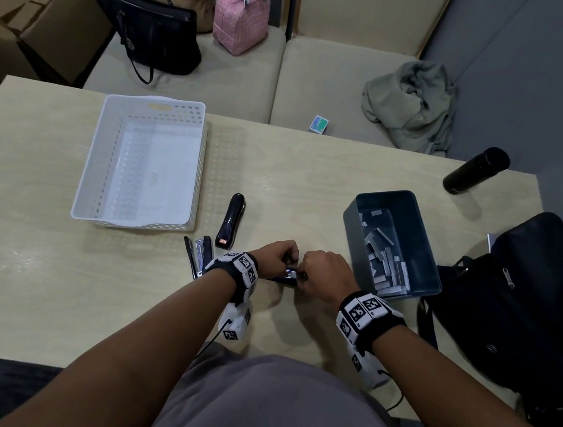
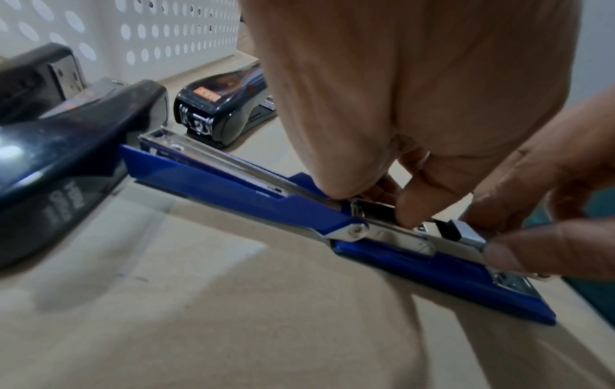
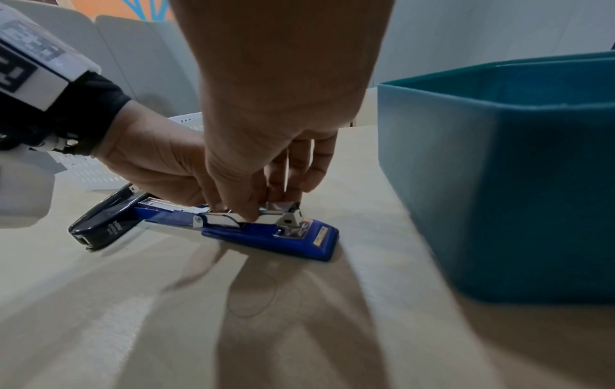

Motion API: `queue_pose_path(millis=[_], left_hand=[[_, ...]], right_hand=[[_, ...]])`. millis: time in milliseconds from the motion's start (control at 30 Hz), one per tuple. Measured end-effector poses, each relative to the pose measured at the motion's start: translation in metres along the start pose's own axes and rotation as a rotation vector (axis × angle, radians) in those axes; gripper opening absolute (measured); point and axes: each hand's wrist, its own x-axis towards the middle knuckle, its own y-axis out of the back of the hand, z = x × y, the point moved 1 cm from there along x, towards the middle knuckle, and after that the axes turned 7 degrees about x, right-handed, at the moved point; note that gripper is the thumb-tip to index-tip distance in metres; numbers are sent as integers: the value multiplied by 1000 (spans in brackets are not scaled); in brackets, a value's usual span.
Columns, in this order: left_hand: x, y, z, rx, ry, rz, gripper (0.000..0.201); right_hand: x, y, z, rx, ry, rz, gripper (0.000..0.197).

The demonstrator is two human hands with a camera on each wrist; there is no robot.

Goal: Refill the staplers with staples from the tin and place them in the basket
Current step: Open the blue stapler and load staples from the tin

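Note:
A blue stapler (image 1: 284, 280) (image 2: 233, 184) (image 3: 266, 237) lies on the table, swung wide open, its dark lid (image 2: 66, 158) (image 3: 106, 223) folded back to the left. My left hand (image 1: 291, 259) (image 2: 369, 208) (image 3: 199, 194) grips its metal magazine from above. At the magazine's front end, my right hand (image 1: 302, 270) (image 2: 492, 237) (image 3: 269, 205) pinches a short silver staple strip (image 2: 465, 231). The teal tin (image 1: 352, 213) (image 3: 499, 184) holds loose staple strips (image 1: 389, 261) just right of my hands. The white perforated basket (image 1: 88, 174) (image 2: 166, 34) stands empty at the far left.
A closed black stapler (image 1: 231, 219) (image 2: 219, 110) and an opened one (image 1: 197, 253) (image 2: 36, 76) lie between basket and hands. A black bottle (image 1: 476, 170) lies at the table's far right, a black bag (image 1: 522, 305) at its right edge. Sofa with bags behind.

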Motion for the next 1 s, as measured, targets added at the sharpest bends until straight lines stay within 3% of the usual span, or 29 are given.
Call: queue_pose_path(millis=[333, 500, 567, 667, 733, 833, 1000], left_hand=[[0, 1, -3, 145, 25, -28, 25], [-6, 7, -2, 242, 38, 20, 23], [-13, 12, -4, 399, 20, 11, 29], [-28, 19, -13, 918, -35, -25, 48], [-37, 25, -15, 1088, -42, -26, 44], [-47, 32, -9, 1124, -9, -49, 32], [-48, 42, 11, 1129, -3, -29, 29]], right_hand=[[-3, -5, 0, 42, -39, -3, 26], [-2, -5, 4, 39, -7, -8, 25], [-2, -7, 6, 11, 16, -9, 27], [-7, -14, 7, -132, 109, -34, 22], [-13, -15, 7, -191, 151, -39, 18], [-14, -13, 8, -148, 138, 14, 20], [-18, -6, 10, 89, 69, 56, 24]])
